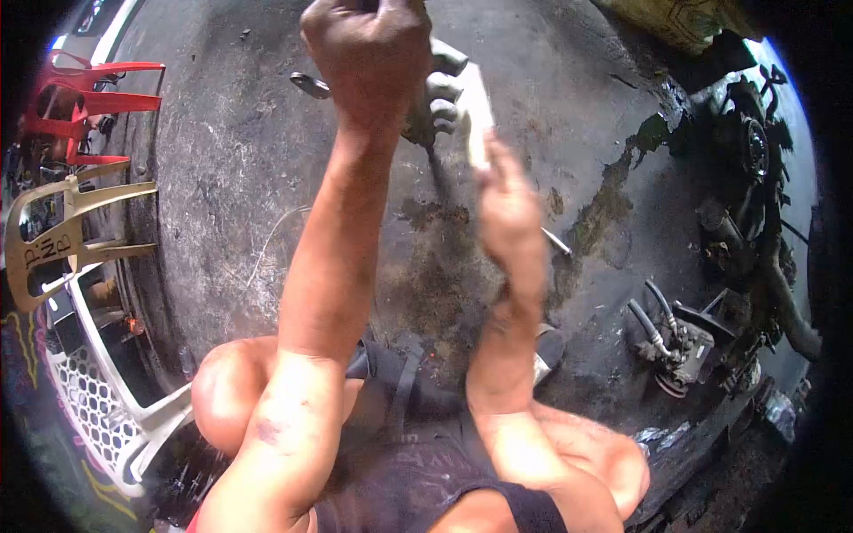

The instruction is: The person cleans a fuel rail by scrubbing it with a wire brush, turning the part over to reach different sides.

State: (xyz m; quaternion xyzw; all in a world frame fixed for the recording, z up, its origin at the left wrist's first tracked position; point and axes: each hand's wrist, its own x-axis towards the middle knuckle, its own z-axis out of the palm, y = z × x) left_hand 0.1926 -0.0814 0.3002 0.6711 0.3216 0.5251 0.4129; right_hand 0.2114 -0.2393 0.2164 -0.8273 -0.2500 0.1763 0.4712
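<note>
My left hand [369, 40] is closed in a fist at the top edge of the view, and what is inside it is hidden. Just right of that fist is a grey metal part [442, 86] with several rounded, tube-like lobes, partly covered by the hand. Smeared by motion, my right hand [511, 209] is closed around the lower end of a pale, elongated strip [475, 107], which runs up beside the lobes. A dark metal piece with a ring-like end [309, 85] shows left of my left wrist.
Red [115, 84] and beige [80, 226] plastic chairs and a white one [93, 400] line the left side. A machine part with hoses [680, 351] lies on the stained floor [227, 160] at right, near dark engine parts [755, 213]. A thin rod [558, 241] shows beside my right hand.
</note>
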